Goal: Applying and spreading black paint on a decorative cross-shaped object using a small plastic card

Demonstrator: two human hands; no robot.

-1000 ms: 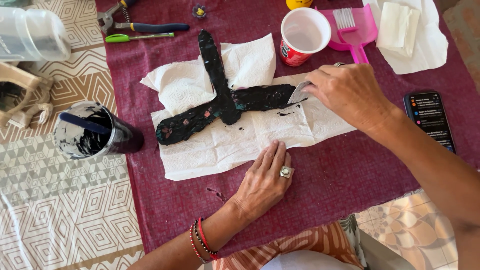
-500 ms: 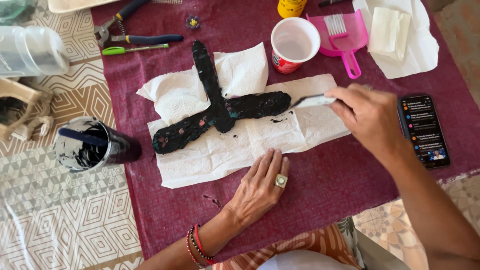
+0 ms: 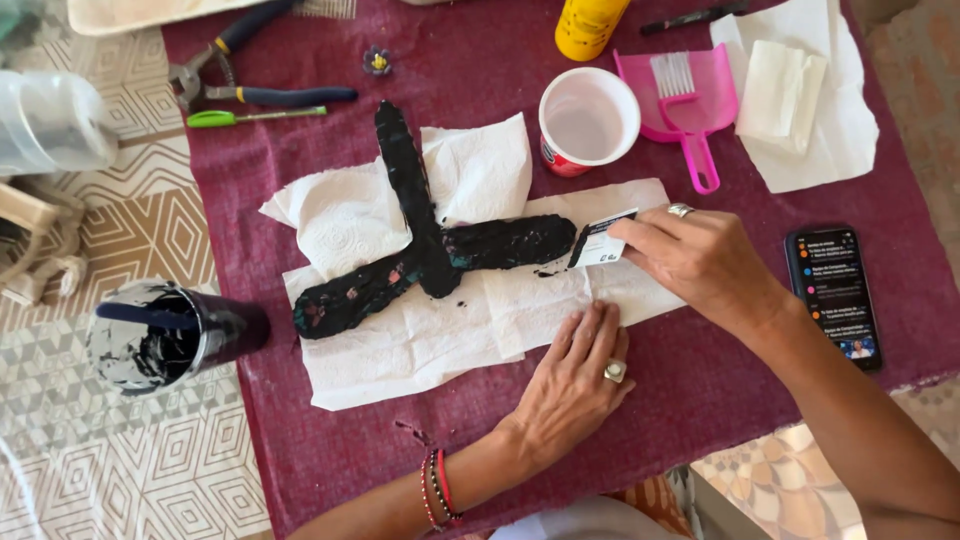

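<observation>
Nearest to the camera, the left hand [image 3: 575, 385] lies flat with the fingers spread on the lower edge of the white paper towels [image 3: 440, 345], and it holds nothing; it wears a ring and some bracelets at the wrist. A little further, the right hand [image 3: 700, 262] pinches a small white card [image 3: 603, 243] between the thumb and the fingers, and the dark left edge of the card touches the right tip of the black cross-shaped piece [image 3: 430, 255]. This piece lies on the towels in the middle of the maroon cloth [image 3: 740, 400]. Its longer arm runs from lower left to right, a bit tilted, and the shorter arm points up and away from the person. At the left, beside the cloth, stands a cup of black paint [image 3: 165, 335] with a stick inside. A phone [image 3: 835, 295] lies at the right of the right hand. Further away are a white cup [image 3: 588, 120], a pink dustpan with brush [image 3: 685, 105], folded napkins [image 3: 790, 95], pliers [image 3: 235, 80] and a green tool [image 3: 250, 116]. The yellow bottle [image 3: 590, 25] is cut off by the top edge, and the clear container [image 3: 45, 120] at the left is only partly visible.
</observation>
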